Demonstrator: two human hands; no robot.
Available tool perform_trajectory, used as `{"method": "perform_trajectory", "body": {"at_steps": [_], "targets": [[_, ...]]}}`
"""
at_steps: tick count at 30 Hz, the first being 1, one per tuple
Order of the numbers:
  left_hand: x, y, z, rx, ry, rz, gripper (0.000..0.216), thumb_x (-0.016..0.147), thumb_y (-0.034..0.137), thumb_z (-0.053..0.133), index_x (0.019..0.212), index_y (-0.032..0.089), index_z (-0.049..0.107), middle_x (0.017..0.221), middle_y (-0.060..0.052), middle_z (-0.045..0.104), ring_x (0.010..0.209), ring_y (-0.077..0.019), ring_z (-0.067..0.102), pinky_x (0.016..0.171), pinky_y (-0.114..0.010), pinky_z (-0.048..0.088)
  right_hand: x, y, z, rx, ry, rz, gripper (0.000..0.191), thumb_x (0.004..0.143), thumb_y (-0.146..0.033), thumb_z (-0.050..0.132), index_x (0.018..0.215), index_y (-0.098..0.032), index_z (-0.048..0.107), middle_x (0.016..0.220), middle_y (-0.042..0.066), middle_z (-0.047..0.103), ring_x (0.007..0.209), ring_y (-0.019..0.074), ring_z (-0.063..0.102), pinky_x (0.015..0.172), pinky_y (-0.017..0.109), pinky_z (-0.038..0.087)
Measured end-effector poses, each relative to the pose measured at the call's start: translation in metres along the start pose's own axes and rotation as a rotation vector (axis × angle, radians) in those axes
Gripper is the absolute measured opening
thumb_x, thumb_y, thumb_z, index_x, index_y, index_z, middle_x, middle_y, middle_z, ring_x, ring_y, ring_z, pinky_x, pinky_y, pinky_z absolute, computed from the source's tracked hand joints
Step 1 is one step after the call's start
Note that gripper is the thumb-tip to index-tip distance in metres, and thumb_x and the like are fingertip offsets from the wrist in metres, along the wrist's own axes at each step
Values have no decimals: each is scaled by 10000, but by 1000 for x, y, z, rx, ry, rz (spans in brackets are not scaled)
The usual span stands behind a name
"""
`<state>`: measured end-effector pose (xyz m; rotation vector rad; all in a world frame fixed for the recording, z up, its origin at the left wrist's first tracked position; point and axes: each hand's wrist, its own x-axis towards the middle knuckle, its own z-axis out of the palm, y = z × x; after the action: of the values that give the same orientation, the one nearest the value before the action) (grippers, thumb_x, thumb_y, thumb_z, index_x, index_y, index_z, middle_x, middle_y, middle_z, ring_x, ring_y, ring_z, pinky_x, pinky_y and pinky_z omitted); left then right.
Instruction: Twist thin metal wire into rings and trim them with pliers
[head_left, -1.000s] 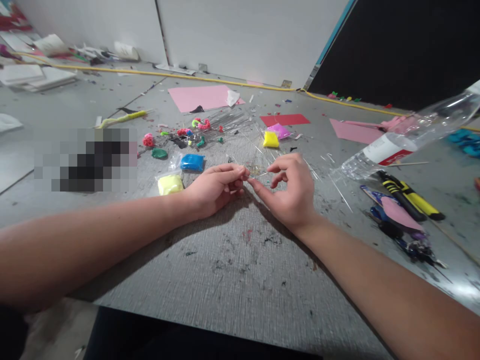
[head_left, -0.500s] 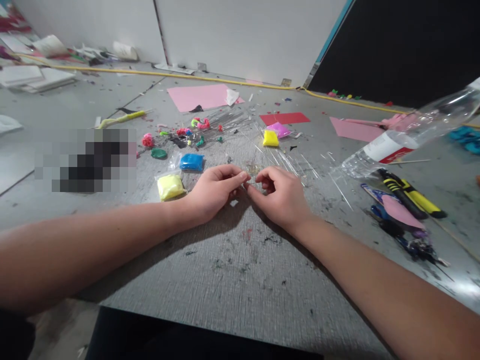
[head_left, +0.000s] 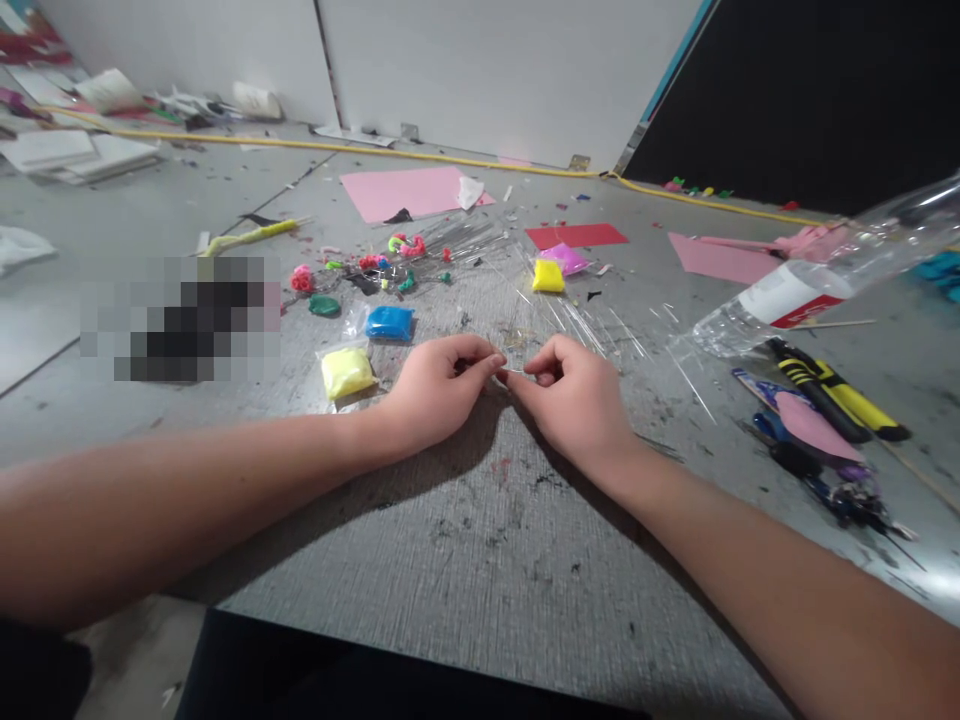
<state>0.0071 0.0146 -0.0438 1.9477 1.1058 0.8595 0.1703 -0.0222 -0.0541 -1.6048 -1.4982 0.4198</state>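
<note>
My left hand [head_left: 446, 385] and my right hand [head_left: 574, 395] meet low over the middle of the grey table, fingertips almost touching. Both are closed in a pinch on a thin wire [head_left: 514, 372], of which only a short shiny piece shows between them; its ends are hidden by the fingers. Left of my left hand lie a packet of pale yellow clay [head_left: 346, 373] and a packet of blue clay [head_left: 389, 323]. Loose thin wires [head_left: 581, 325] are scattered just beyond my right hand.
Bright small clay pieces [head_left: 409, 245] lie among more wires further back. A yellow packet [head_left: 548, 276], a red sheet [head_left: 577, 236] and a pink sheet [head_left: 401, 192] are behind. At right, a clear plastic bottle [head_left: 787, 297] leans over yellow-black pliers [head_left: 855, 400].
The view has shifted slightly, so the table things appear a little further right. Both hands keep their pinch, with small finger movements; my right fingers are curled a bit tighter.
</note>
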Motion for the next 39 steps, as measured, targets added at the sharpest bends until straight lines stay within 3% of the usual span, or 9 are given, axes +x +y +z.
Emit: {"method": "perform_trajectory", "body": {"at_steps": [6,15,22,33,39], "targets": [[-1,-1,0,-83,3,-1,197,903,203,632,728,192,722,722,-19,712,729,-160,603,693,-279,416,0,0,1,18,-27,24,168,698,-279,750,676,-214,597,499,-81,435,479,115,390,519,305,295],[0,0,-1,-52,-7,0,196,904,209,634,733,188,727,727,-11,716,735,-158,598,698,-276,425,0,-4,0,53,-72,92,131,698,-264,723,669,-207,608,509,-74,457,477,113,405,510,310,304],[1,4,-2,-87,-6,-55,203,900,219,634,724,180,727,704,-12,695,717,-152,580,682,-276,412,-2,-1,4,169,-98,56,132,724,-289,679,700,-210,576,618,-9,608,580,155,553,577,320,409],[4,-5,-1,-468,-30,-224,228,876,319,687,692,187,707,668,-34,631,595,-131,517,568,-288,369,-1,4,3,245,-95,-73,162,788,-352,680,816,-203,621,725,29,698,642,172,638,614,337,500],[7,-7,1,-739,-22,-287,164,845,231,714,694,171,735,687,-37,637,618,-118,540,589,-270,416,-2,3,-2,247,-88,-256,110,830,-304,683,813,-201,649,764,30,721,654,165,669,588,316,529]]}}
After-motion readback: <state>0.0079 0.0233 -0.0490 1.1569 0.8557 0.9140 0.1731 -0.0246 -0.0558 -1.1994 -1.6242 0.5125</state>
